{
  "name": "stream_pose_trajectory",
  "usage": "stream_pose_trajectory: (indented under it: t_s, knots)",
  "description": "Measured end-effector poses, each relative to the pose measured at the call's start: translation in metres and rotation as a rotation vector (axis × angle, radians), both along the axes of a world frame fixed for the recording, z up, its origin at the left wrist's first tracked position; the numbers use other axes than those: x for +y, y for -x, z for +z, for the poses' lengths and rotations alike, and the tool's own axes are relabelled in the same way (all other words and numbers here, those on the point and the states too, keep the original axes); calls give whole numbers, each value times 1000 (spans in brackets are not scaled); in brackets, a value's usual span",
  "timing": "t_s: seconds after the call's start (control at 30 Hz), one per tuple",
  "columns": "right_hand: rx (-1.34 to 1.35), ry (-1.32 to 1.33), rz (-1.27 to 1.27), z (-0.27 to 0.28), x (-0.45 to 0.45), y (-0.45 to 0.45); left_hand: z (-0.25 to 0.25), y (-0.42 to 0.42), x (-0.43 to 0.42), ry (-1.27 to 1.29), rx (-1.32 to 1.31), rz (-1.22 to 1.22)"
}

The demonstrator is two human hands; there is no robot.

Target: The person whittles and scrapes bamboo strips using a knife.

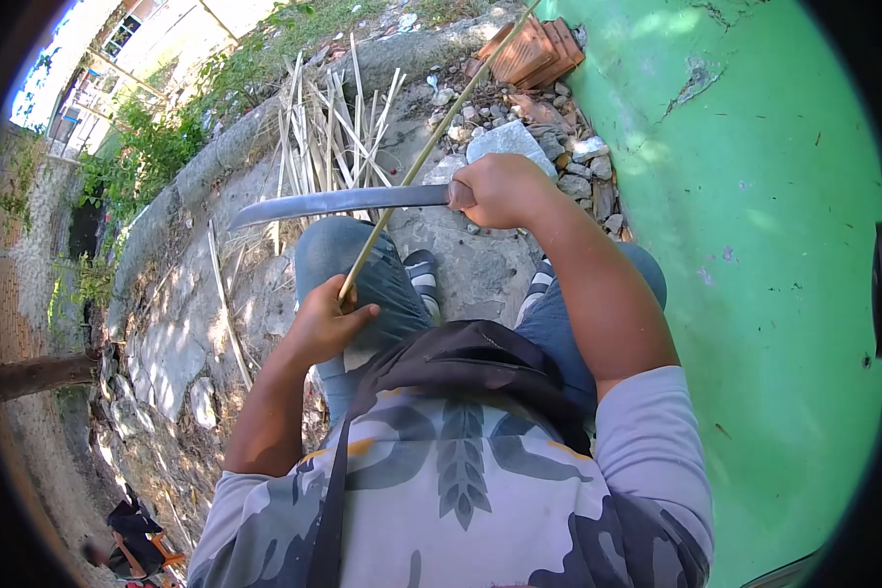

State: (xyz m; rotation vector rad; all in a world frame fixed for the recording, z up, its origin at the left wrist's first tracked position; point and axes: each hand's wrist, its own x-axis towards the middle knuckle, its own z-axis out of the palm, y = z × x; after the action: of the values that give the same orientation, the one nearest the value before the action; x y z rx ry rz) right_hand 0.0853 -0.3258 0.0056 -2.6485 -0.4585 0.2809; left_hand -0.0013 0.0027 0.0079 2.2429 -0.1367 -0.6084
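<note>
My right hand is closed around the handle of a long machete, whose blade points left across the view. In my left hand, low by my left knee, the fingers grip the near end of a thin bamboo strip. The strip slants up and to the right, past the top of the view. The machete's blade crosses the strip between my two hands; whether they touch I cannot tell.
A loose heap of pale split strips lies beyond my left knee. Rubble stones and stacked orange roof tiles are ahead. To the right is a green painted surface. A long strip lies on the ground at left.
</note>
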Motion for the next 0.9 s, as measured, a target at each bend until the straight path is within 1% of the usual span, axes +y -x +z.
stream_pose_trajectory:
  t_s: [0.07,0.1,0.17,0.2,0.27,0.37,0.4,0.47,0.5,0.63,0.73,0.83,0.9]
  knots:
    - [-14,-15,13,-2,-10,-4,13,1,0,-82,-22,2]
    - [-5,-55,-66,-4,-15,-7,16,3,1,-122,-29,8]
    - [9,-129,-221,-8,-24,-16,16,2,11,-199,-137,-10]
    - [-17,-141,-199,-13,-22,-16,17,1,15,-239,-191,-22]
    - [-73,-163,-158,-23,-20,-18,15,-2,13,-254,-175,-1]
    - [-113,45,5,-11,12,-1,5,-1,13,-311,-191,-14]
    - [-126,41,40,-14,17,3,7,1,11,-318,-195,-10]
    - [-161,34,110,-20,24,3,5,-2,13,-302,-199,-3]
    - [-134,30,102,-22,21,-1,3,-2,16,-281,-191,1]
    - [-57,-175,-109,-41,10,-19,-4,-4,18,-275,-215,45]
    - [-69,-246,-89,-44,18,-13,-8,-4,19,-231,-233,55]
    - [-76,-84,48,-32,29,-1,-13,-3,22,-176,-244,50]
    - [-87,-64,61,-29,26,-3,-12,-2,22,-172,-244,48]
